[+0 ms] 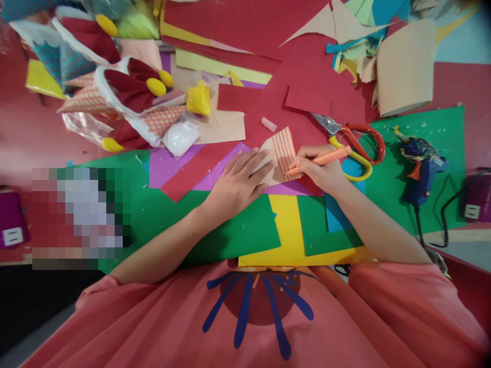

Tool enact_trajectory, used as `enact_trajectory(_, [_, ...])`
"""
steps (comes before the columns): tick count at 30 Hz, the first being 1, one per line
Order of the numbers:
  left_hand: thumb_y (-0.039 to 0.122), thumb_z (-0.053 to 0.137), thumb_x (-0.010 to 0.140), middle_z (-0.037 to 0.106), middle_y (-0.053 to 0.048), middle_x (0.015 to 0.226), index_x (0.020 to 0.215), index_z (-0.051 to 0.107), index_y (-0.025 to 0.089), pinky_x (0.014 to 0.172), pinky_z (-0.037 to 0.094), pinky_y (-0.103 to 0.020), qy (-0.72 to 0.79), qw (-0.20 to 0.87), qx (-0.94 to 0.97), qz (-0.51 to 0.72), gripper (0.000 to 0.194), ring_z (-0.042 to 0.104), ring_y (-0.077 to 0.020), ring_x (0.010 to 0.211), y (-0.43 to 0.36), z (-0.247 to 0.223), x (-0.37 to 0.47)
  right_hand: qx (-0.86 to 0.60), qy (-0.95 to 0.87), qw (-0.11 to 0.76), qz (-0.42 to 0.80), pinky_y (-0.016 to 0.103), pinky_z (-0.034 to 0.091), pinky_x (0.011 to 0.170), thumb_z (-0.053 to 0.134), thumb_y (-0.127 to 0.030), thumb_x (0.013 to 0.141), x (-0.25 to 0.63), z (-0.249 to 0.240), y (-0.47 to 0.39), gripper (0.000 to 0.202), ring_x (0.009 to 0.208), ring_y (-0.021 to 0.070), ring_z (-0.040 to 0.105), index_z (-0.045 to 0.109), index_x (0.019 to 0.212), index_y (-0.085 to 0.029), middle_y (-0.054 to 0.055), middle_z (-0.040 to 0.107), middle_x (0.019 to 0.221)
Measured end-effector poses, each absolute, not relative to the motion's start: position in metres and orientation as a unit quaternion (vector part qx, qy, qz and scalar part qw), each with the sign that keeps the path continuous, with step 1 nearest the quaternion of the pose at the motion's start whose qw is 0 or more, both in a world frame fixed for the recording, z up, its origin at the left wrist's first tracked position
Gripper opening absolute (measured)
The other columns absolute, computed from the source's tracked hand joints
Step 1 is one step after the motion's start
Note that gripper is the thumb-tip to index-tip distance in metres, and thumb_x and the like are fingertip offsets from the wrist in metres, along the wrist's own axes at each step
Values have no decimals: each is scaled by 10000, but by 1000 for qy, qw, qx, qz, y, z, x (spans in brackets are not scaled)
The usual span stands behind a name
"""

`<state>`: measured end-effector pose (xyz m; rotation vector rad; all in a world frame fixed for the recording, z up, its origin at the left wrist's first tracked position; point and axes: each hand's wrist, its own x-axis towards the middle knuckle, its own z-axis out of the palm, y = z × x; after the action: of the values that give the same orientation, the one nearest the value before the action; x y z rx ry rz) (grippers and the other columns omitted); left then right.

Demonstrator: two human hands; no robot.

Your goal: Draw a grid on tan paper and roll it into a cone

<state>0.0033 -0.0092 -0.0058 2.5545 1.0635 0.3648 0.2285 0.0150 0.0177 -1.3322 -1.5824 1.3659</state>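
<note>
A small cream piece of paper [283, 147] with orange stripes lies at the middle of the table. My left hand [245, 176] rests flat on its left part, fingers stretched out. In my right hand [320, 166] is an orange marker [326, 157], its tip down on the striped side near the lower edge. The marker's loose cap [268, 124] lies just above the paper. Scissors [345, 133] with red and yellow handles lie to the right of my right hand, the blades partly under a red paper piece [308, 100].
A blue glue gun [420, 179] sits on green sheet [452, 138] at right. Paper cones [126, 97] with white rims and yellow ovals crowd the upper left. A beige paper roll [404, 69] stands at upper right among scraps. Yellow sheet [287, 225] lies near my body.
</note>
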Motion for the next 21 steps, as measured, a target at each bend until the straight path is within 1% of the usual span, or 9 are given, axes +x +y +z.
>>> enact_trajectory(4, [324, 432, 988, 446, -135, 1488, 1413, 444, 194, 1149, 333, -522, 373, 173, 902, 131, 444, 334, -292, 1437, -9, -5, 4, -497, -613, 337, 513, 225, 362, 481, 538, -231, 757, 229, 16, 15, 215, 484, 75, 493, 543, 549, -173, -23, 553, 511])
enact_trajectory(9, [345, 421, 992, 443, -127, 1493, 1414, 443, 204, 1145, 331, -532, 374, 179, 900, 131, 446, 336, -301, 1434, -9, -5, 3, -489, -614, 372, 496, 229, 367, 491, 573, -322, 834, 231, 13, 13, 259, 507, 77, 485, 575, 620, -176, -26, 560, 554])
enact_trajectory(14, [320, 432, 990, 470, -126, 1474, 1417, 444, 206, 1139, 327, -541, 323, 152, 926, 124, 443, 392, -307, 1399, -11, -5, 4, -506, -589, 415, 473, 237, 414, 516, 595, -349, 864, 230, 10, 11, 186, 525, 88, 534, 607, 760, -194, -32, 587, 604])
enact_trajectory(17, [319, 448, 984, 455, -123, 1485, 1419, 443, 219, 1146, 314, -541, 300, 160, 933, 117, 446, 416, -297, 1383, -13, -5, 5, -517, -591, 408, 466, 242, 424, 516, 601, -377, 870, 230, 10, 11, 203, 507, 91, 549, 589, 770, -201, -39, 582, 587])
enact_trajectory(21, [375, 422, 992, 441, -121, 1495, 1426, 433, 230, 1152, 301, -541, 300, 172, 932, 111, 457, 413, -287, 1384, -13, -5, 5, -533, -614, 385, 437, 242, 437, 548, 584, -392, 888, 230, 10, 13, 228, 518, 89, 557, 591, 771, -196, -42, 582, 579])
